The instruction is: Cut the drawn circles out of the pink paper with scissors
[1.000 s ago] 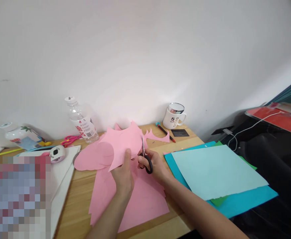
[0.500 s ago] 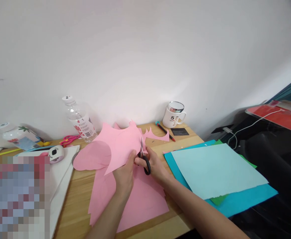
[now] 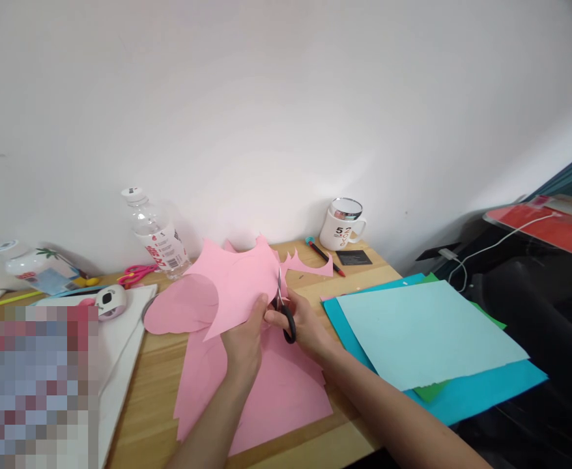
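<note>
A pink sheet of paper (image 3: pixel 240 277) with curved, pointed edges is pinched in my left hand (image 3: pixel 247 335), thumb on top. My right hand (image 3: pixel 305 322) grips black-handled scissors (image 3: pixel 290 324), their blades at the right edge of that sheet. Below both hands lie larger pink sheets (image 3: pixel 276 410). A rounded pink cutout (image 3: pixel 181 305) rests to the left, partly under the held sheet. Behind the scissors is a jagged pink scrap (image 3: pixel 310 264). The fingers beneath the paper are hidden.
At the right lies a stack of pale blue paper (image 3: pixel 427 332) over blue and green sheets. A white mug (image 3: pixel 339 225), a pen (image 3: pixel 328 257) and a black card (image 3: pixel 353 258) are near the wall. Bottles (image 3: pixel 161 241), pink scissors (image 3: pixel 137 275) and a white board (image 3: pixel 129 332) occupy the left.
Almost nothing differs. The held pink sheet has shifted very slightly at its lower left corner; both hands and the scissors keep their places.
</note>
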### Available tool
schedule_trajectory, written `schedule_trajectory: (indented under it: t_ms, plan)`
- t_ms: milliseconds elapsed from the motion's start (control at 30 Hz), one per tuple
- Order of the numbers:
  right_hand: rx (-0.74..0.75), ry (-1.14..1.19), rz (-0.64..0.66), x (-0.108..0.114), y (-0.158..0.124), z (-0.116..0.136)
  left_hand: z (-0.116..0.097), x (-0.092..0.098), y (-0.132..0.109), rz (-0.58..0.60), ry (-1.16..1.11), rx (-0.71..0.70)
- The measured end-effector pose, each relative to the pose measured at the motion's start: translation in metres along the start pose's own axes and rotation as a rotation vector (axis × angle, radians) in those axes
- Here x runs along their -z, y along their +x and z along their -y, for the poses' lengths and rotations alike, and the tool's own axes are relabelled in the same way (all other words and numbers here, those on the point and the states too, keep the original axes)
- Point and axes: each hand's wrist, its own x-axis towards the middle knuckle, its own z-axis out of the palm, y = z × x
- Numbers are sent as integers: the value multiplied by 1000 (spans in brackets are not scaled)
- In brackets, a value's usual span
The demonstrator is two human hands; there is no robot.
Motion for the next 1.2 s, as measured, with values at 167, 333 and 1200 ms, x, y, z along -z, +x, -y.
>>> schedule_trajectory:
  t_ms: [167, 333, 1200]
  plan:
    - [19, -29, 12, 0, 1, 0, 0, 0, 0, 6, 14, -19]
    - [29, -47, -2, -1, 0, 1, 0, 0, 1, 3, 55, -47]
    - [-64, 10, -42, -4, 0, 2, 6, 2, 6, 84, -72, -56]
